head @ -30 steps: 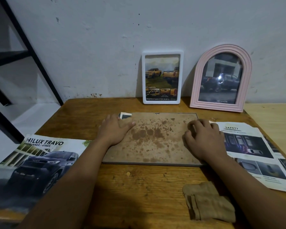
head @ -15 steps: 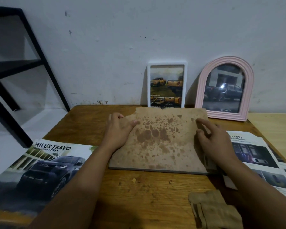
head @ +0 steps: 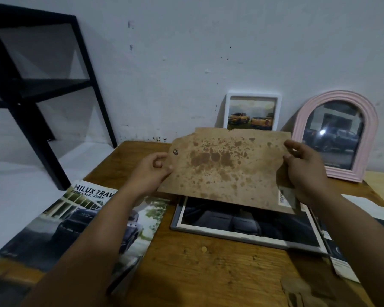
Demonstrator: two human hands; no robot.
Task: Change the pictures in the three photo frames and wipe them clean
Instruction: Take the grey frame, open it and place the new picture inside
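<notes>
A stained brown backing board hangs tilted above the table. My left hand pinches its left edge and my right hand grips its right edge. Below it a grey frame lies face down on the wooden table, with the back of a dark car picture showing inside it. A white frame and a pink arched frame lean on the wall behind, each holding a car picture. The board hides the white frame's lower part.
A Hilux brochure lies at the left, partly over the table's edge. More brochure pages lie at the right under my right arm. A folded tan cloth sits at the front right. A black shelf stand is at the far left.
Both hands have lifted the backing board off the grey frame and raised it toward me, which uncovered the picture beneath. The view has tilted upward.
</notes>
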